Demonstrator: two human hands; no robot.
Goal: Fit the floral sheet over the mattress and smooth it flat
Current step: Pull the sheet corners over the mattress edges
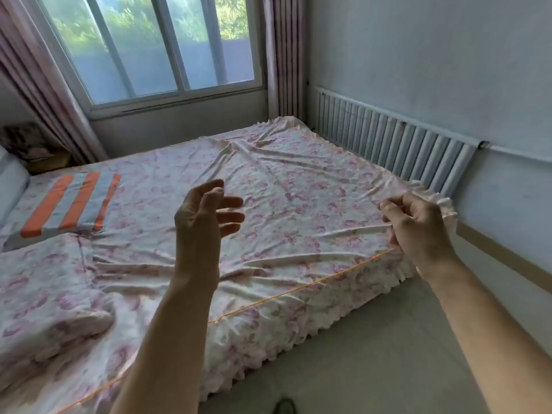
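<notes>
The floral sheet [283,204], white with pink flowers and an orange piping line, lies wrinkled across the mattress, its frilled skirt hanging over the near side. My right hand [418,225] grips the sheet near the bed's near right corner, fingers curled into the fabric. Held above the middle of the sheet, my left hand [206,216] has relaxed, spread fingers and holds nothing.
A folded orange-and-grey striped cloth [71,201] lies on the left of the bed, with a bunched floral cover [44,288] in front of it. A white radiator [388,147] runs along the right wall. The window [155,46] and curtains stand behind the bed. Bare floor [373,354] lies at the near right.
</notes>
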